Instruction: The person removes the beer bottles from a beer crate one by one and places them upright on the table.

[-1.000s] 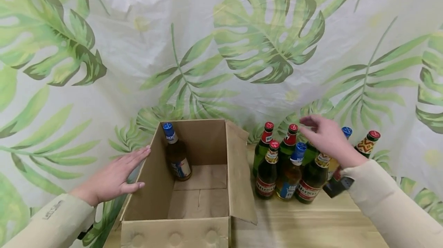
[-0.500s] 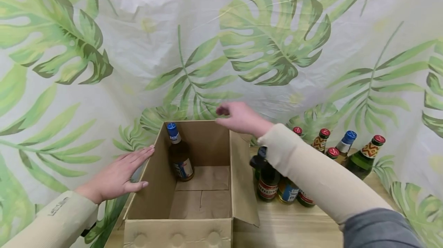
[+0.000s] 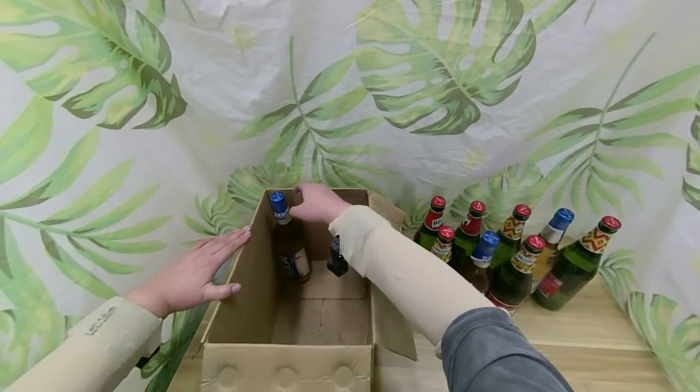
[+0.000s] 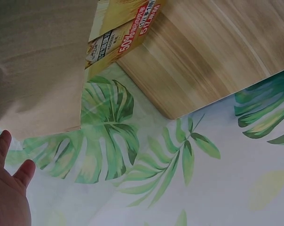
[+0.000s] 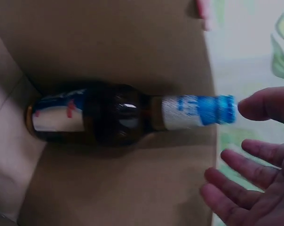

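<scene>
A brown beer bottle (image 3: 295, 264) with a blue cap stands upright in the back left corner of an open cardboard box (image 3: 287, 358). My right hand (image 3: 318, 202) is over the box's back end, right beside the bottle's neck. In the right wrist view, thumb and spread fingers (image 5: 255, 157) surround the space just off the blue cap (image 5: 225, 109), holding nothing. My left hand (image 3: 191, 270) lies with straight fingers against the box's left wall, fingertips at its top edge. The left wrist view catches only part of that hand (image 4: 8, 188), by the cardboard (image 4: 43, 70).
Several capped beer bottles (image 3: 511, 258), with red or blue caps, stand grouped on the wooden table (image 3: 590, 337) right of the box. The box's right flap (image 3: 395, 325) folds outward toward them. A leaf-patterned curtain (image 3: 426, 76) hangs behind.
My right hand has travelled left from above the grouped bottles to the bottle in the box. My left hand has stayed at the box's left wall. The view has shifted slightly.
</scene>
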Demonstrator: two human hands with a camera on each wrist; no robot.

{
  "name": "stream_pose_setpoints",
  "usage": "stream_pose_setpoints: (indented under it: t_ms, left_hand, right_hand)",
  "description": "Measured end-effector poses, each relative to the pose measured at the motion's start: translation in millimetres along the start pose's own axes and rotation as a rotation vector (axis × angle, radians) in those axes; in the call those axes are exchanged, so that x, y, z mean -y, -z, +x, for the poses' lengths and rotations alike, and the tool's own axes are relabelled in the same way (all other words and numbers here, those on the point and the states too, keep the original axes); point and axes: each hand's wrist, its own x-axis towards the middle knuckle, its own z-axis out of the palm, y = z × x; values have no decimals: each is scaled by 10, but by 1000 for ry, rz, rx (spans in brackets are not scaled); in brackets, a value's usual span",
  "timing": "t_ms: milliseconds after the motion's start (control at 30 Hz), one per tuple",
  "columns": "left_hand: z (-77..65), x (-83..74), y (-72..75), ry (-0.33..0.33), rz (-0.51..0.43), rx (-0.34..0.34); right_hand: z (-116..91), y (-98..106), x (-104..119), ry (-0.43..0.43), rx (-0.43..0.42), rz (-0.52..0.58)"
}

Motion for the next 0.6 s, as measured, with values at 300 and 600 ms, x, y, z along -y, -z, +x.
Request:
stream_pose_setpoints:
  t_ms: [300, 600]
  left_hand:
    - [21, 18, -11, -20, -2, -46]
    - [26, 16, -42, -34, -2, -52]
  right_hand:
    - [162, -99, 72, 14, -19, -45]
    - [371, -319, 83, 55, -4, -80]
